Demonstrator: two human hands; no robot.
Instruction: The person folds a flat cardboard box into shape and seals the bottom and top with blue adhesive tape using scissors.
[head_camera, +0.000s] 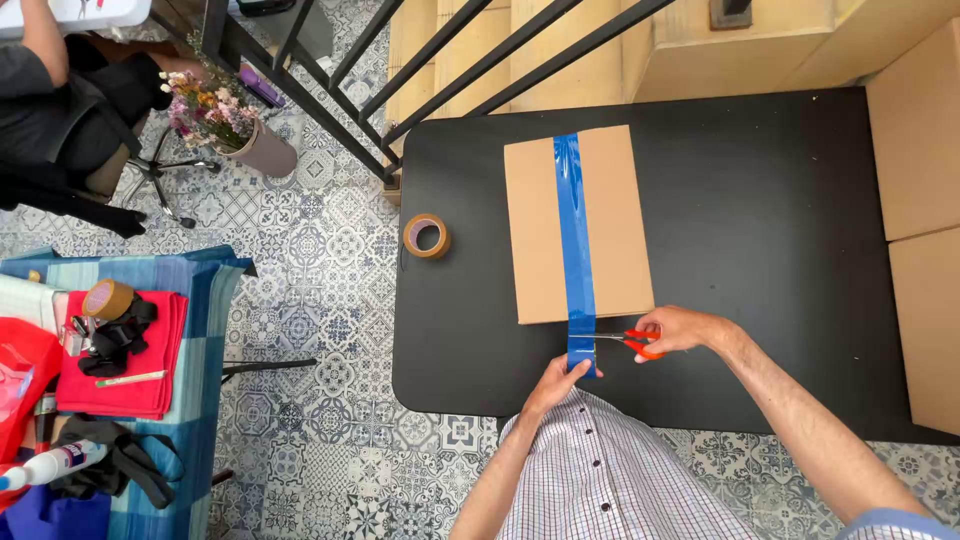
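A flat cardboard box (578, 225) lies on the black table (760, 250), a blue tape strip (574, 240) running down its middle and off the near edge. His left hand (556, 385) pinches the hanging tape end taut just below the box. His right hand (680, 330) grips orange-handled scissors (628, 342), blades at the tape beside the box edge.

On the black tabletop (760, 260), the right hand (680, 328) works orange-handled scissors (628, 342) against the blue tape strip (575, 240) running down a flat brown cardboard box (615, 220), while the left hand (556, 383) pinches the strip's overhanging end.
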